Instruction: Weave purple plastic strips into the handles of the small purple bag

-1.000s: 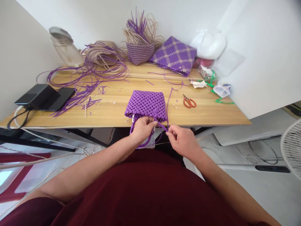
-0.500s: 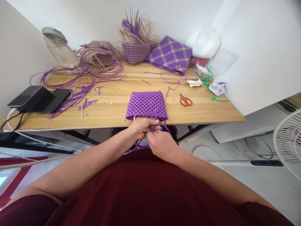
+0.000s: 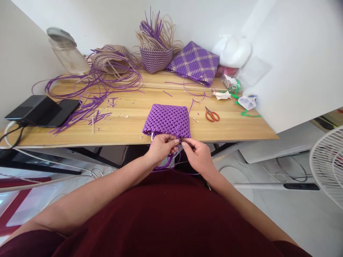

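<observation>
A small purple woven bag [image 3: 167, 119] lies on the table with its open rim toward me, at the front edge. My left hand [image 3: 163, 148] is closed at that rim, thumb and forefinger pinching by a short woven stub near the right side. Close beside it, my right hand [image 3: 197, 153] pinches a purple strip at the rim with thumb and forefinger; the fingertips partly hide it. Below the hands hangs a braided purple handle [image 3: 167, 165], along with thin loose strips over my lap.
Orange-handled scissors [image 3: 212, 115] lie right of the bag. Loose purple strips [image 3: 98, 85] and cut bits spread on the left, near a black box [image 3: 32, 110]. Behind stand a half-woven basket [image 3: 156, 59], a checked purple bag [image 3: 195, 62] and a jar [image 3: 68, 53]. A fan [image 3: 328, 164] is at right.
My right hand has moved from under the left hand to the right and up to the rim. My left thumb and fingers have shifted slightly; the bag has turned a little.
</observation>
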A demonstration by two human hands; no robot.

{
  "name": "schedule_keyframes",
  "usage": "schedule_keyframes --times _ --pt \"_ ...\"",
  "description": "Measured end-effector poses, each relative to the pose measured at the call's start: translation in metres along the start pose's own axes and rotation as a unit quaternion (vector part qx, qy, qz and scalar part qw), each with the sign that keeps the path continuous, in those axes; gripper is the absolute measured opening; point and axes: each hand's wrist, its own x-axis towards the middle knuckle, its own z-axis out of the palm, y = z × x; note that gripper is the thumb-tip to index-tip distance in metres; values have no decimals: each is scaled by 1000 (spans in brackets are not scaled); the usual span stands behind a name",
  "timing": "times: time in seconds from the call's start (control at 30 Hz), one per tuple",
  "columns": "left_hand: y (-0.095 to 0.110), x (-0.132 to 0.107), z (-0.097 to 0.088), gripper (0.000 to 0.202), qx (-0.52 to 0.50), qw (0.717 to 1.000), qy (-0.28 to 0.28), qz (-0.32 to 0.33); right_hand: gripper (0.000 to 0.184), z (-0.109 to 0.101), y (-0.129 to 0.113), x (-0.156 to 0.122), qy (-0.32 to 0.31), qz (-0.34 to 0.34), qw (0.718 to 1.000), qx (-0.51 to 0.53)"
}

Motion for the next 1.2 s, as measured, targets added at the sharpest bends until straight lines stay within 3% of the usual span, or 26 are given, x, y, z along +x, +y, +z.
schedule_keyframes --times 0.07,0.13,0.2,0.27,0.43,0.53,0.73,0.97,1.2 --pt "-1 -3 1 9 2 1000 -1 3 32 9 1 2 -27 107 982 153" --pt "-2 -7 1 10 9 1000 -7 -4 34 19 -1 4 -48 197 930 307" --pt "-3 -10 0 10 17 1000 -13 -15 35 28 -5 7 -64 234 882 403" --pt "-3 -13 -1 9 25 999 -15 -21 34 36 -8 10 -65 236 865 438" --pt "-6 -17 -2 16 17 1000 2 -18 40 47 -8 18 -8 211 903 373" --pt "-8 -18 -5 16 -5 1000 8 -17 39 44 -5 20 -10 201 919 339" --pt "-11 -15 -8 14 10 1000 -6 -1 32 34 -7 16 -35 230 903 362" --pt "-12 -19 -2 15 -27 999 -1 -21 29 47 -2 17 21 202 921 332" --pt "-18 -19 -1 20 -98 994 56 -16 30 47 1 18 35 197 935 295"
